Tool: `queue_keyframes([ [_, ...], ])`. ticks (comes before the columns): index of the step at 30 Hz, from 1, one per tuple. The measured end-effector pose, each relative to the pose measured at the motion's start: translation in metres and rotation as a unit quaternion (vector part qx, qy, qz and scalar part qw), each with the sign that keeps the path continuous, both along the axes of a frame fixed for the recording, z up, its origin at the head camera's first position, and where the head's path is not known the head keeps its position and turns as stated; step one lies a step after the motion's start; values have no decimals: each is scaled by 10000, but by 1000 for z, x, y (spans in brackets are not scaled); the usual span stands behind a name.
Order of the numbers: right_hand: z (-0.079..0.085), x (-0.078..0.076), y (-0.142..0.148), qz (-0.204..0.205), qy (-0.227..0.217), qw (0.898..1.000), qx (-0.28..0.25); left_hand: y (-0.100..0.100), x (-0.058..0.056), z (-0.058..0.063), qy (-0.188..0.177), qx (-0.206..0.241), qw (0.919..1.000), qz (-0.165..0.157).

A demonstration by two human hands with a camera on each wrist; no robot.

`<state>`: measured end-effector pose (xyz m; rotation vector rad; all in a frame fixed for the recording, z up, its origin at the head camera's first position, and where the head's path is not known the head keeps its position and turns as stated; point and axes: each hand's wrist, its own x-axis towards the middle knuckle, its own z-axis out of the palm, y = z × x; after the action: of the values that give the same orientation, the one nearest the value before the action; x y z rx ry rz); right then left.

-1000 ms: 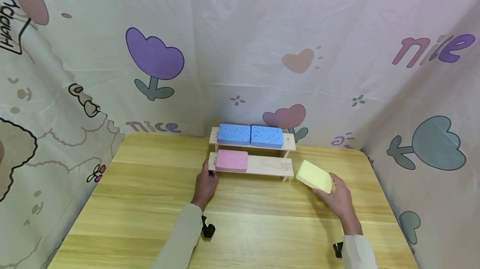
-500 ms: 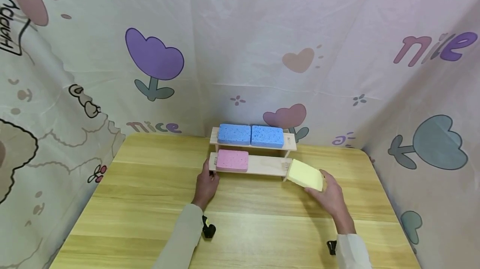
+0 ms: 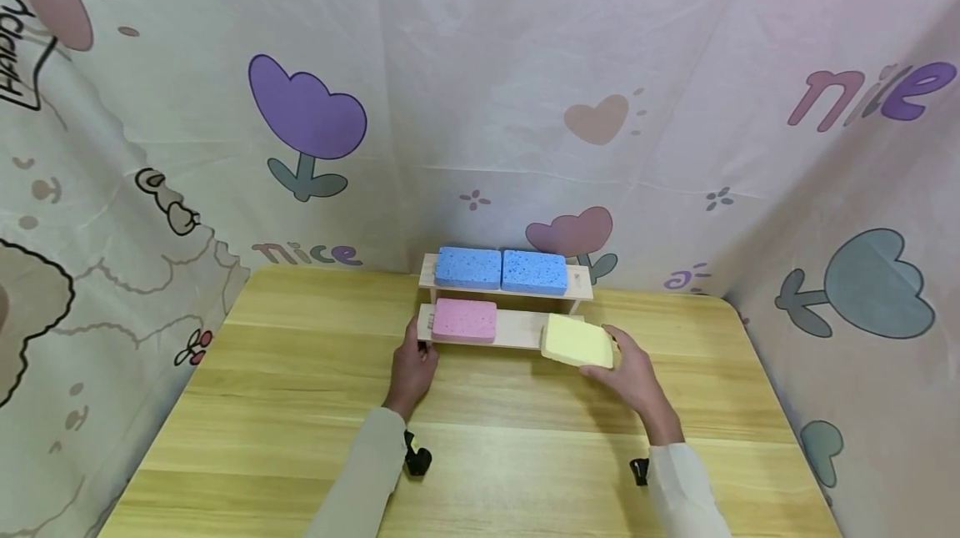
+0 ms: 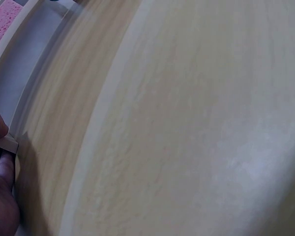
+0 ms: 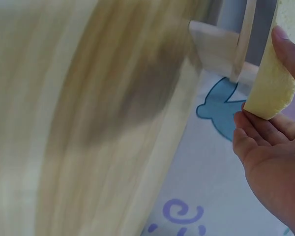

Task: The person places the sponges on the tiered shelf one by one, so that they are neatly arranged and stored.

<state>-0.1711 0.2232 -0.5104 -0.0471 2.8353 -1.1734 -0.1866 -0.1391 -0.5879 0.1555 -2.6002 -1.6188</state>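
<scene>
In the head view, a two-tier light wooden rack (image 3: 519,329) stands near the back of the table. My left hand (image 3: 412,373) grips the left end of its lower tier; the left wrist view shows fingers around a wooden leg (image 4: 9,143). With thumb and fingers my right hand (image 3: 636,377) pinches a yellow sponge (image 3: 577,341) by its right end. This sponge hangs over the right part of the lower tier, slightly tilted; the right wrist view shows it edge-on, above the rack's end. A pink sponge (image 3: 464,321) lies at the lower tier's left.
Two blue sponges, a left blue sponge (image 3: 468,268) and a right blue sponge (image 3: 534,272), lie side by side on the upper tier. A printed cloth (image 3: 480,87) hangs behind the wooden table (image 3: 300,404) and along both its sides.
My right hand has carried the yellow sponge leftward, from beside the rack to over the lower tier's right part. The left hand has stayed at the rack's left end.
</scene>
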Motion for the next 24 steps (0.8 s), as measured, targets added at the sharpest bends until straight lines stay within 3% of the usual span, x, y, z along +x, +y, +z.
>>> queue_keyframes([
  [10, 7, -21, -23, 285, 1, 9996, -50, 1, 0, 0, 57, -40, 10000, 3],
  [24, 5, -33, -46, 424, -155, 9988, -209, 1, 0, 0, 10, 0, 10000, 33],
])
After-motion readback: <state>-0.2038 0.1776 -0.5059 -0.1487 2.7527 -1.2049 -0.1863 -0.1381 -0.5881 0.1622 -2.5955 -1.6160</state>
